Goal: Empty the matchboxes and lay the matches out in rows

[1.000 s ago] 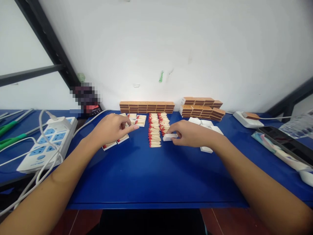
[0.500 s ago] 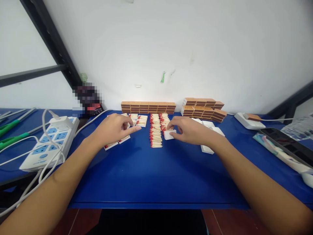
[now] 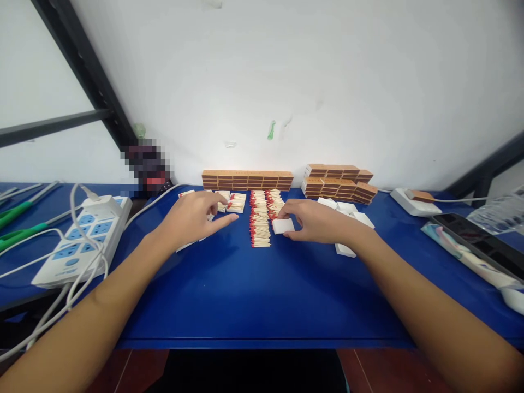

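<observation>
My right hand (image 3: 317, 222) pinches a small white matchbox tray (image 3: 283, 226) that rests on the blue table (image 3: 254, 295), just right of two rows of loose red-tipped matches (image 3: 262, 215). My left hand (image 3: 194, 217) hovers over filled trays of matches (image 3: 235, 203), fingers curled and forefinger stretched toward the match rows; whether it holds anything is hidden. More empty white trays (image 3: 347, 218) lie behind my right wrist.
Brown matchbox sleeves stand stacked along the wall (image 3: 247, 179) and in a second pile (image 3: 338, 183). A white power strip (image 3: 84, 237) with cables sits at the left, green-handled tools (image 3: 20, 218) beyond it. A phone (image 3: 477, 243) and a second white strip (image 3: 413, 199) lie at the right.
My right hand lifted the white tray beside the matches, then set it flat on the table. My left hand shifted slightly forward over the filled trays.
</observation>
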Demonstrator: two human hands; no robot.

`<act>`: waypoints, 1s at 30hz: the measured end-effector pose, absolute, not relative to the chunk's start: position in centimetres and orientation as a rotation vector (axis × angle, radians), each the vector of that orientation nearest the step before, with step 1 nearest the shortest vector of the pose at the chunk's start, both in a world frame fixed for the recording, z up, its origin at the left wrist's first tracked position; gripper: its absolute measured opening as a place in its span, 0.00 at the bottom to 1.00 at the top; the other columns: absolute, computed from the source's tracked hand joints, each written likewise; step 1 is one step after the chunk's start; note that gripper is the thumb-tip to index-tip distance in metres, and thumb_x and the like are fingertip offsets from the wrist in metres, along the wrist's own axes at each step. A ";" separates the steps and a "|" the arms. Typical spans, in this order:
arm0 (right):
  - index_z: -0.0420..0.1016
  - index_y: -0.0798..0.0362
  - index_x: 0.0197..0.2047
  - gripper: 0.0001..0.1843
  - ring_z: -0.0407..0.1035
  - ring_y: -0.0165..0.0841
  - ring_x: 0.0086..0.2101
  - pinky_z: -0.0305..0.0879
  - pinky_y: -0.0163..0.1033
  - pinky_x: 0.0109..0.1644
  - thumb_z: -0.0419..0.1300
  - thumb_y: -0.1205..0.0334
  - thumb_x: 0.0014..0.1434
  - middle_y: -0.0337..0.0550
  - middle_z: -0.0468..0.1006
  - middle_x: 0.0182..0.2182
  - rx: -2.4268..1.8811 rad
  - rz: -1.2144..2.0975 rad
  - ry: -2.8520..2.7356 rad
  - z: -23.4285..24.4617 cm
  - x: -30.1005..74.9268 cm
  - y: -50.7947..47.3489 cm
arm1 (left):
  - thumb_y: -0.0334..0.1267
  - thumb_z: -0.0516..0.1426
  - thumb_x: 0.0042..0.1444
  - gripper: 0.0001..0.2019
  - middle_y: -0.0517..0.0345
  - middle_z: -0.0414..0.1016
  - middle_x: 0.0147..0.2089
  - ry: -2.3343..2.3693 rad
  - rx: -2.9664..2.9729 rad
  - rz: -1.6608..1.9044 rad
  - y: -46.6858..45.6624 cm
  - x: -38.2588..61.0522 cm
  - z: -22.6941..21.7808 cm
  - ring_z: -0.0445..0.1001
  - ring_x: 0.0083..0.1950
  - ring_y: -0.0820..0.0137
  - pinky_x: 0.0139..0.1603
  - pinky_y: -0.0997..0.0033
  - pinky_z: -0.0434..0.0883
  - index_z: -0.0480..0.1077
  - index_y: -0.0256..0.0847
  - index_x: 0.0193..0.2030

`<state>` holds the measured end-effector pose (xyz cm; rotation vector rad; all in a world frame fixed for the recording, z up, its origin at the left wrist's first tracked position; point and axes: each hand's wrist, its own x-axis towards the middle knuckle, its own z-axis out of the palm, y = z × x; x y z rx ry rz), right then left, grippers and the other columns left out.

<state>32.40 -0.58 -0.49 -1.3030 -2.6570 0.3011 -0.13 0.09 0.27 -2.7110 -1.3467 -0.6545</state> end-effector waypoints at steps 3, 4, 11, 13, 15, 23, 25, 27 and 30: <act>0.80 0.53 0.52 0.18 0.75 0.41 0.42 0.66 0.42 0.44 0.66 0.58 0.59 0.49 0.82 0.48 -1.292 0.314 -2.632 -0.3 32.3 -0.6 | 0.57 0.61 0.64 0.25 0.43 0.80 0.53 -1.068 -2.665 -0.780 -1.6 3.0 -1.1 0.75 0.56 0.51 0.58 0.53 0.70 0.75 0.39 0.57; 0.80 0.54 0.51 0.17 0.74 0.40 0.40 0.66 0.42 0.43 0.66 0.58 0.59 0.49 0.82 0.46 -1.284 0.321 -2.627 -0.2 32.2 -0.6 | 0.57 0.63 0.62 0.31 0.39 0.76 0.61 -0.996 -2.667 -0.783 -2.1 4.4 -1.6 0.72 0.63 0.47 0.65 0.48 0.66 0.71 0.38 0.63; 0.80 0.53 0.45 0.16 0.69 0.35 0.30 0.61 0.39 0.34 0.69 0.53 0.57 0.44 0.80 0.35 -1.259 0.415 -2.553 0.5 32.4 -0.6 | 0.48 0.69 0.57 0.51 0.30 0.49 0.81 -0.973 -2.731 -0.690 -1.8 12.0 -4.1 0.44 0.83 0.42 0.78 0.36 0.47 0.46 0.37 0.79; 0.80 0.54 0.44 0.15 0.68 0.34 0.30 0.61 0.39 0.34 0.69 0.53 0.57 0.43 0.80 0.35 -1.236 0.432 -2.547 0.6 32.6 -0.4 | 0.46 0.69 0.58 0.51 0.29 0.49 0.81 -1.003 -2.745 -0.709 -1.0 12.4 -4.5 0.43 0.83 0.42 0.78 0.34 0.46 0.45 0.38 0.79; 0.81 0.53 0.43 0.15 0.68 0.34 0.31 0.61 0.39 0.35 0.68 0.53 0.57 0.43 0.80 0.36 -1.214 0.450 -2.555 0.7 32.9 -0.2 | 0.46 0.69 0.59 0.49 0.30 0.50 0.81 -1.029 -2.752 -0.732 -0.6 12.4 -4.7 0.44 0.83 0.42 0.78 0.33 0.46 0.46 0.39 0.79; 0.82 0.52 0.46 0.18 0.73 0.38 0.35 0.65 0.41 0.39 0.66 0.49 0.58 0.45 0.83 0.40 -1.415 0.392 -2.469 1.9 35.2 0.4 | 0.49 0.67 0.61 0.47 0.31 0.53 0.80 -1.056 -2.724 -0.702 -0.6 11.8 -4.5 0.45 0.83 0.43 0.79 0.35 0.46 0.49 0.39 0.79; 0.81 0.51 0.43 0.16 0.74 0.39 0.36 0.63 0.41 0.38 0.65 0.49 0.58 0.46 0.83 0.40 -1.545 0.260 -2.455 2.1 36.4 0.8 | 0.48 0.68 0.61 0.47 0.32 0.54 0.80 -1.058 -2.702 -0.692 -0.5 11.7 -4.4 0.46 0.83 0.44 0.79 0.36 0.45 0.50 0.39 0.79; 0.78 0.51 0.39 0.13 0.73 0.40 0.34 0.59 0.41 0.35 0.64 0.50 0.58 0.47 0.82 0.37 -1.721 0.089 -2.434 2.1 37.7 1.3 | 0.48 0.67 0.61 0.46 0.32 0.54 0.80 -1.053 -2.690 -0.684 -0.4 11.7 -4.6 0.47 0.82 0.44 0.80 0.36 0.45 0.50 0.39 0.79; 0.71 0.50 0.32 0.12 0.70 0.38 0.29 0.53 0.42 0.32 0.63 0.51 0.58 0.46 0.79 0.30 -1.961 -0.027 -2.386 1.9 39.4 1.8 | 0.49 0.67 0.61 0.46 0.32 0.54 0.80 -1.032 -2.703 -0.675 -0.3 11.9 -4.8 0.48 0.82 0.43 0.79 0.35 0.45 0.51 0.39 0.79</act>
